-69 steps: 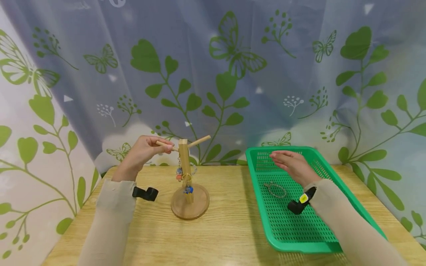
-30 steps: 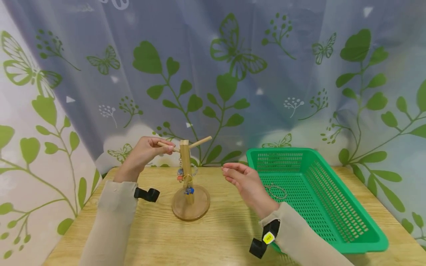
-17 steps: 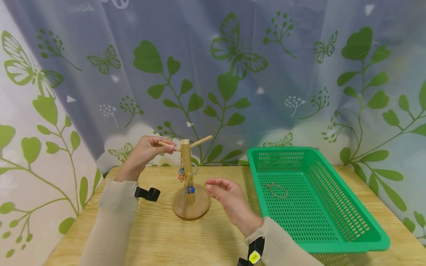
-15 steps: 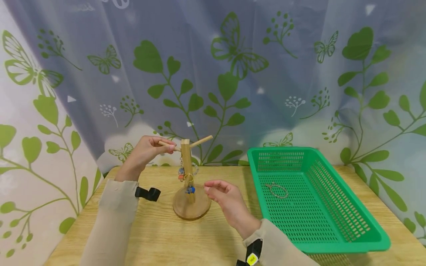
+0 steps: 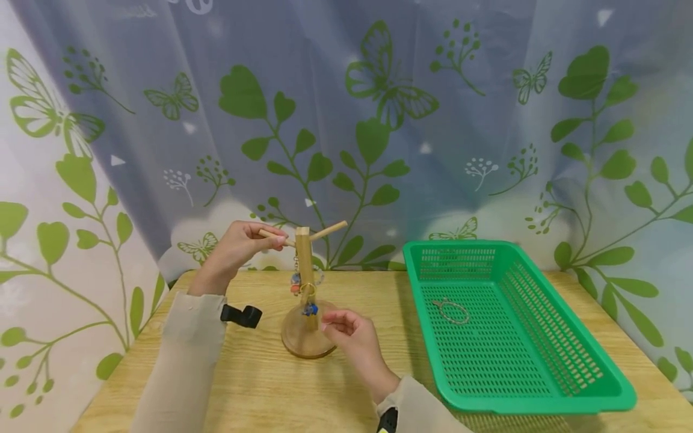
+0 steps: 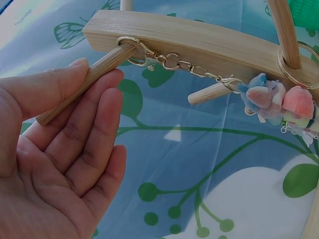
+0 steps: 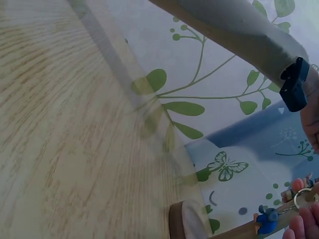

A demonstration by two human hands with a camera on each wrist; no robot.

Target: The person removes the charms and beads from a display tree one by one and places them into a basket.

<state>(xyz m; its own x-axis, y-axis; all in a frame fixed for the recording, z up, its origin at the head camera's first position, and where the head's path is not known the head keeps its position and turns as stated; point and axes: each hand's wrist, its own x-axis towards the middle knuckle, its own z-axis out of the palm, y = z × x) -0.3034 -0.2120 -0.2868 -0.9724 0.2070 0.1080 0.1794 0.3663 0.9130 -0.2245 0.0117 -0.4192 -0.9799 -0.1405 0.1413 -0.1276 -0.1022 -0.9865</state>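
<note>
Left hand (image 5: 233, 249): on steadying duty, as I read it from my end; thumb and fingers pinch the left peg (image 6: 107, 63), hand raised, forearm slanting up from the near left.
Plush keychain (image 6: 261, 94): hangs off that same peg, clasp looped round it close to the wood.
Wooden post (image 5: 305, 258): upright on its round base (image 5: 295, 334), a clear-beaded loop (image 5: 320, 278) at its far right (half hidden from me).
Blue charm (image 5: 310, 309): low on the post's near side, its gold ring (image 5: 311, 290) round a lower peg. I judge this the piece being reached for; working it would call for a light fingertip pinch, left hold firm.
Right hand (image 5: 360, 346): just right of the charm, fingers relaxed and bent toward it, gripping nothing I can make out; forearm from the near right.
Green basket (image 5: 536, 404): right side of the table (image 5: 243, 373), one bracelet (image 5: 457, 322) inside, toward its far left.
</note>
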